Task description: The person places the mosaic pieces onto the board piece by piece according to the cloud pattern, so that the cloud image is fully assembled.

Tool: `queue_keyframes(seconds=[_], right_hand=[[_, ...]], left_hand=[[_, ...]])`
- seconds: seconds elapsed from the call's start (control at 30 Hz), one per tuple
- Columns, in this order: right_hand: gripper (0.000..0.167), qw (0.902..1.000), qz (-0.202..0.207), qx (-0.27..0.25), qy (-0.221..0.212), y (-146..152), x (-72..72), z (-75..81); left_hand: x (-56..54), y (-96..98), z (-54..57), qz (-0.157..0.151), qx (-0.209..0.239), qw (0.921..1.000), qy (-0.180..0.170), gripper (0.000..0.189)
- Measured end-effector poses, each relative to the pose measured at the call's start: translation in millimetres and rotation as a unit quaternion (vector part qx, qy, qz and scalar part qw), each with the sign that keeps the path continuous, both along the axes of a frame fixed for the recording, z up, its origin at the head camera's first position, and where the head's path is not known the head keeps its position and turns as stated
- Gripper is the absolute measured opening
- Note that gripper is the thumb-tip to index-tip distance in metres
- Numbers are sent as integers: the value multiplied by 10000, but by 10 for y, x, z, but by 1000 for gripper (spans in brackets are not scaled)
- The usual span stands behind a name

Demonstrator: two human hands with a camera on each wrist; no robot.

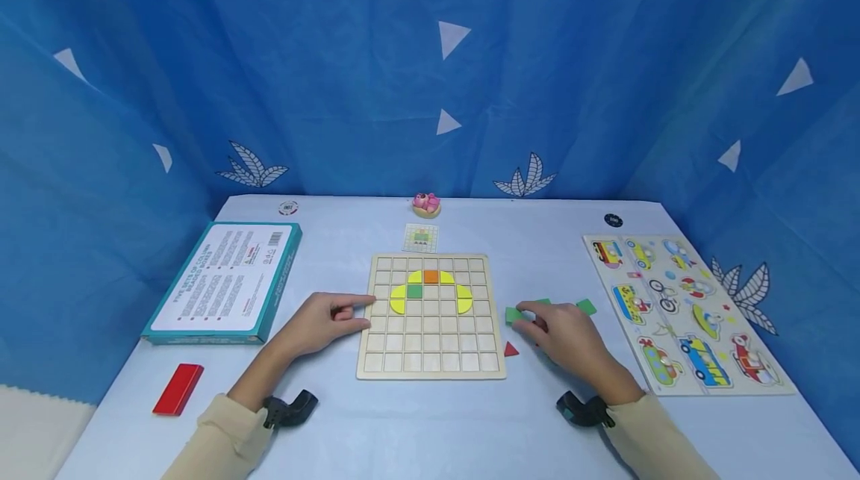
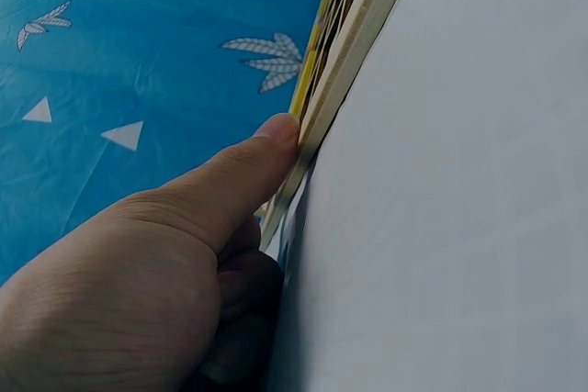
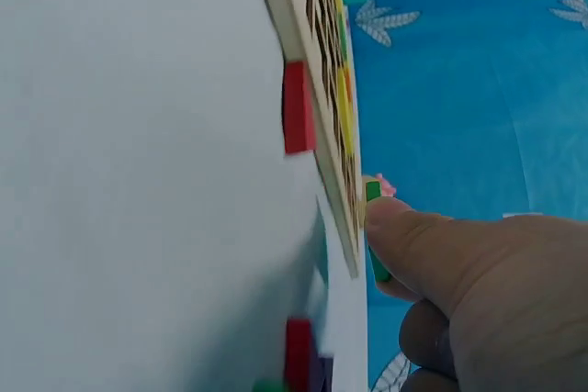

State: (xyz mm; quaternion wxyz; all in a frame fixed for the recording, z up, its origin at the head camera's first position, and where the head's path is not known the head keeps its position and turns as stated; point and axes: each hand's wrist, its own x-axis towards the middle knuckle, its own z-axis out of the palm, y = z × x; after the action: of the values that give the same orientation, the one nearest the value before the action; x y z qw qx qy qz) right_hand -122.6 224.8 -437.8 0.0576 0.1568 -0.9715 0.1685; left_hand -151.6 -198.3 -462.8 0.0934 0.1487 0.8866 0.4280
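A wooden grid board (image 1: 431,363) lies in the middle of the white table. Set in its upper part are several yellow quarter-round pieces (image 1: 398,299), an orange square tile (image 1: 431,277) and a green square tile (image 1: 414,291). My left hand (image 1: 321,325) touches the board's left edge with extended forefinger and thumb; its other fingers are curled in. Just right of the board, my right hand (image 1: 567,334) pinches another green square tile (image 3: 378,268) between thumb and fingers. A red triangle piece (image 1: 510,349) lies close to the board's right edge, below that hand.
Behind the board are a small pattern card (image 1: 420,238) and a pink figurine (image 1: 426,204). A teal-edged box (image 1: 222,278) and a red block (image 1: 178,390) lie left. Right are a loose green tile (image 1: 587,307) and a vehicle picture board (image 1: 685,316).
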Motion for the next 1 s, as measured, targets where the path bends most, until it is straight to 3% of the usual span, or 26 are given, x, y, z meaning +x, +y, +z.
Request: queue_keyframes(seconds=[0.47,0.83,1.0], right_hand=[[35,9955,869,-379,-48,-728,-312,62],[32,9958,866,-286,-65,-1086,-535,1],[33,9952,958,-186,-31,-1165,-571,-40]], left_hand=[[-3,-7,-4,-14,70,10000,4,43],[-5,17,3,31,44,10000,13,42],[-2,7,-7,49,27,10000,-23,43]])
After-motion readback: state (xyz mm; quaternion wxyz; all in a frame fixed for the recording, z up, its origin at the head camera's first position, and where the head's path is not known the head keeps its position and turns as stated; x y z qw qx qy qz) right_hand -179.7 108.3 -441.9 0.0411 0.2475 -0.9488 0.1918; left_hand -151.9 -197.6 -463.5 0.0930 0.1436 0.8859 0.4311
